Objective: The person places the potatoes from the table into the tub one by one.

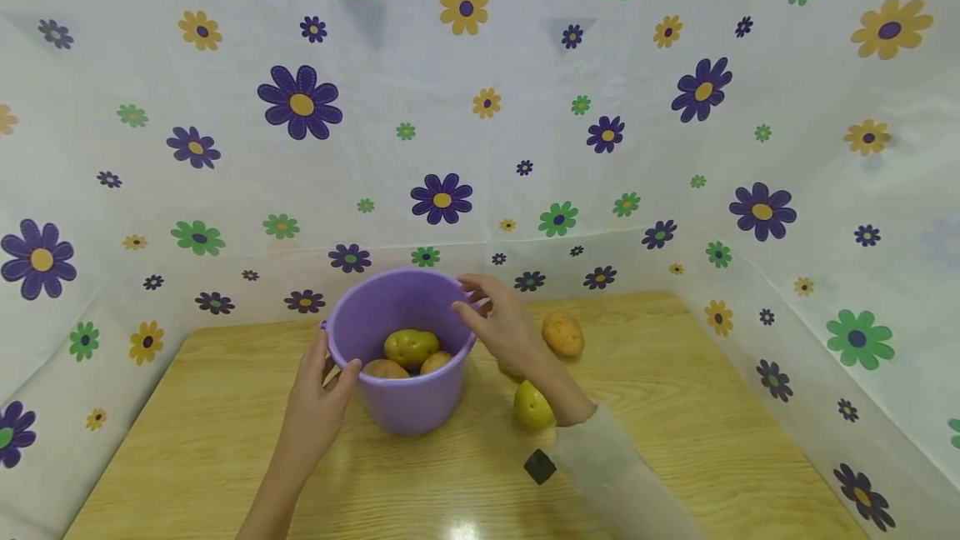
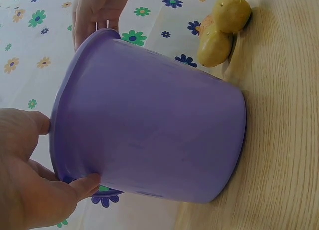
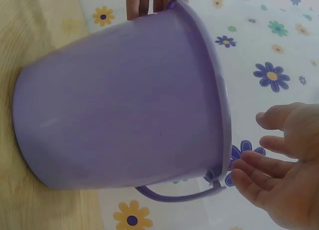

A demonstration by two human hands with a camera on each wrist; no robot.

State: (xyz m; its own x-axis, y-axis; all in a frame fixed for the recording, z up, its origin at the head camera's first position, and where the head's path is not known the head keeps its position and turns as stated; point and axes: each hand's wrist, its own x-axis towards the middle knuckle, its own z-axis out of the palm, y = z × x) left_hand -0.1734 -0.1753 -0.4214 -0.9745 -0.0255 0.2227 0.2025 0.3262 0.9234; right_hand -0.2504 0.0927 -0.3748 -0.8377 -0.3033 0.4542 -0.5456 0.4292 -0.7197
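Note:
A purple bucket [image 1: 412, 398] stands upright on the wooden table. Inside it lie a yellow-green potato [image 1: 411, 348] and two browner potatoes [image 1: 385, 369], partly hidden by the front wall. My left hand [image 1: 315, 398] grips the bucket's left rim between thumb and fingers, beside the handle joint. At the opposite rim is my right hand [image 1: 506, 327], its fingers loosely bent. In the right wrist view this hand [image 3: 284, 165] has its fingertips just off the rim, near the purple handle [image 3: 179, 196], with nothing held.
Right of the bucket lie a tan potato [image 1: 562, 334] and a yellow-green roundish piece [image 1: 533, 405], with another partly hidden behind my right wrist. A small dark block [image 1: 540, 467] shows beside my right sleeve. A flower-printed white sheet [image 1: 517, 140] rises behind the table [image 1: 660, 407] and along its sides.

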